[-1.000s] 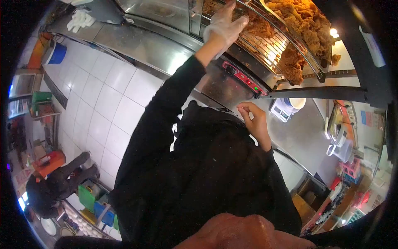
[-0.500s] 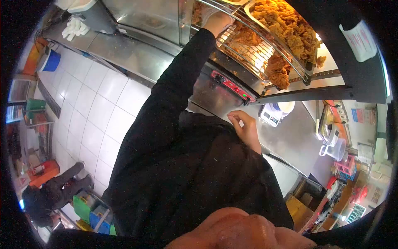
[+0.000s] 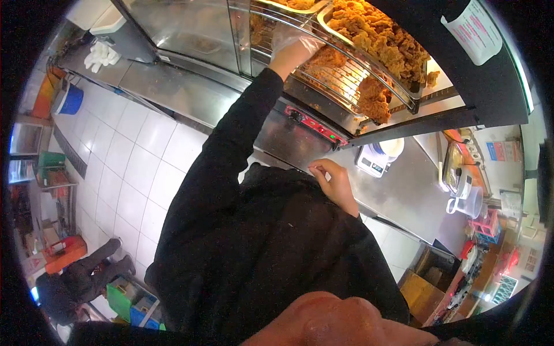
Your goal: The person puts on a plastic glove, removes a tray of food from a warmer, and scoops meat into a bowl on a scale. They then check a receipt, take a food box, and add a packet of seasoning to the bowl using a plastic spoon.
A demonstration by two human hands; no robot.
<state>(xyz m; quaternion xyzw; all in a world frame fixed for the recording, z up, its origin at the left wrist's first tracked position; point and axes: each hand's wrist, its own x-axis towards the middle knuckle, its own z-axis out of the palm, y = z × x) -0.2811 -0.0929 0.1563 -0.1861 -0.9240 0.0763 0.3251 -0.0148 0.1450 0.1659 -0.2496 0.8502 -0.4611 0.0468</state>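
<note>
My left hand [image 3: 294, 49], in a clear plastic glove, reaches into the lit food case among the wire racks. Its fingers are blurred behind the glove and rack bars, so any hold is hidden. Fried chicken pieces [image 3: 375, 99] lie on the wire rack [image 3: 332, 81] to its right. Above them is a metal tray [image 3: 324, 20] heaped with fried pieces. My bare right hand [image 3: 336, 183] is curled near my body at the steel counter's edge, thumb and fingertips together, with nothing visible in it.
A white scale [image 3: 372, 161] with a round container stands on the steel counter [image 3: 404, 199]. The case's red control panel [image 3: 316, 125] is below the racks. White gloves [image 3: 102, 56] lie far left. Another person [image 3: 86, 277] is at lower left.
My left hand shows more of its gloved part, lower in the view. The whole view has shifted slightly left. My right hand keeps its curled shape.
</note>
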